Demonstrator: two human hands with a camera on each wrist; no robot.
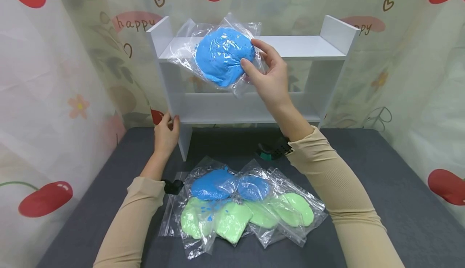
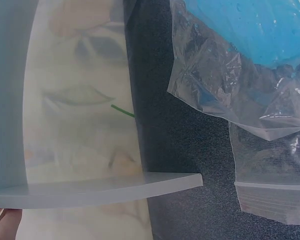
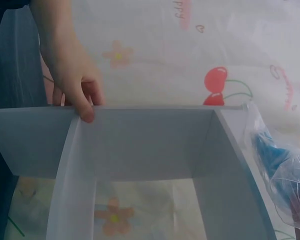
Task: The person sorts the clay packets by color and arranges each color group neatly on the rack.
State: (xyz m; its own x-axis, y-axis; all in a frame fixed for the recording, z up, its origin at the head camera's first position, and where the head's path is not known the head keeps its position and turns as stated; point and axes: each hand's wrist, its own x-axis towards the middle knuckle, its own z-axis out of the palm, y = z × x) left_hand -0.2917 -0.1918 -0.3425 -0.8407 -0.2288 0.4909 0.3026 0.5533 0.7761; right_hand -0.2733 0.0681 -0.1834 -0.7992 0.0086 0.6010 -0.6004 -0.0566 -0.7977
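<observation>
Glossy plastic over soft clay, against matt board and cloth

The crinkled clear plastic bag of blue clay (image 1: 221, 56) shines; the white smooth matt board shelf (image 1: 290, 46) stands on a dark grey woven cloth tabletop (image 1: 381, 179).

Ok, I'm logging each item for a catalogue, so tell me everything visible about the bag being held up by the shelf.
The clear plastic bag of blue putty is crinkled, glossy film around one rounded, flattish blue lump that fills most of it. It is tilted in the air at the front of the white shelf unit's top level. The right hand pinches its right edge with fingers and thumb. Whether it touches the shelf cannot be told.
</observation>
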